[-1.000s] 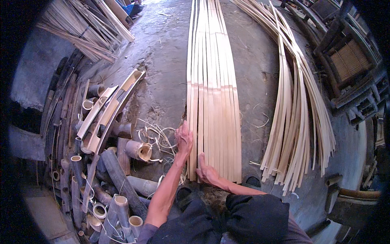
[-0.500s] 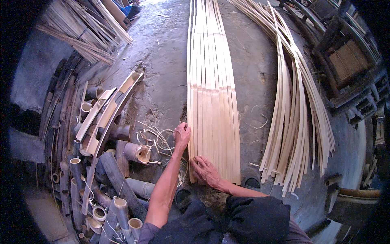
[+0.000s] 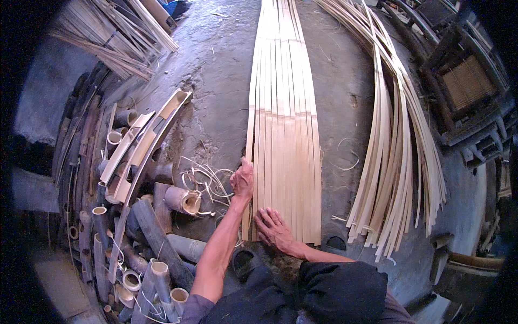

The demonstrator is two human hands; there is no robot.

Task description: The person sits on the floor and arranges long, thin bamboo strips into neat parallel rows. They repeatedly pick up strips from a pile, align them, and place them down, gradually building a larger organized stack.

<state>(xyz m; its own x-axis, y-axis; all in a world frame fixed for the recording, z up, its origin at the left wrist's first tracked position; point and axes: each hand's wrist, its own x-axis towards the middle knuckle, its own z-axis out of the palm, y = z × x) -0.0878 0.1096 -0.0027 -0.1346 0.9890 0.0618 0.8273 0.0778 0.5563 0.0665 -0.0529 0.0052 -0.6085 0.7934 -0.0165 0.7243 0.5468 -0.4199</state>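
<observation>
Pale bamboo strips (image 3: 288,178) lie flat side by side on the floor in front of me, forming a long panel that runs far ahead. At its left edge, my left hand (image 3: 243,181) is closed on the outermost bamboo strip (image 3: 246,221), which stands slightly apart from the others at its near end. My right hand (image 3: 276,231) rests palm down, fingers spread, across the near left end of the panel.
A loose bundle of long bamboo strips (image 3: 386,162) curves along the right. Cut bamboo tubes (image 3: 183,200) and split pieces (image 3: 145,146) are heaped at left, beside curled shavings (image 3: 208,178). Dark bamboo furniture (image 3: 467,86) stands far right. More strips (image 3: 116,40) lean at back left.
The outermost strip has shifted left at its near end, with a gap opening beside it. My left hand has turned slightly; my right hand has moved a little right and its fingers have spread.
</observation>
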